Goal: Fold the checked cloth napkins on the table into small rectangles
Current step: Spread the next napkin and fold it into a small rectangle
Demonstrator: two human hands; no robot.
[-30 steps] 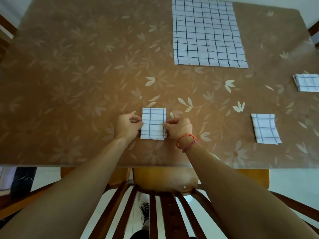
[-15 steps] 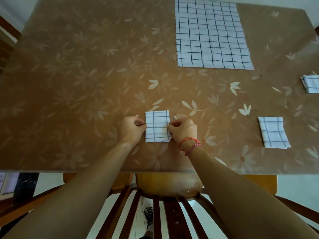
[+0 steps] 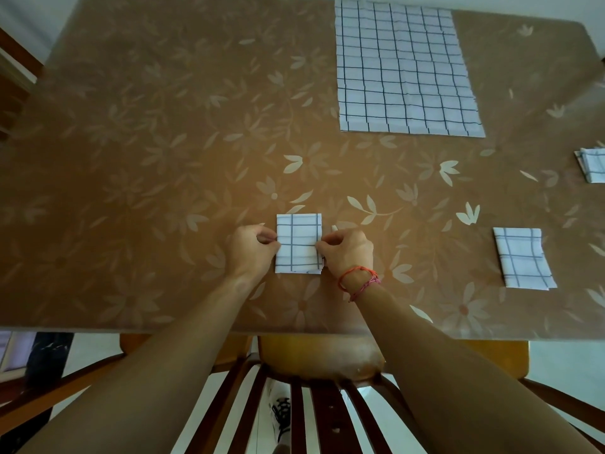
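Fingers (image 3: pixel 269 246) pinch the folded napkin (image 3: pixel 298 244) at both side edges.
Soft, light cloth; layers would likely shift, so grip the edges.

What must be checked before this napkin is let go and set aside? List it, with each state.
1. Small napkin folded to a rectangle, flat on the table: ok.
2. Left hand pinches its left edge, right hand its right edge: ok.
3. Layers flush at its lower right corner: not ok, edges step out.
4. Bare table between it and the finished napkin: ok.
5. Large unfolded napkin lies flat at the far side: ok.
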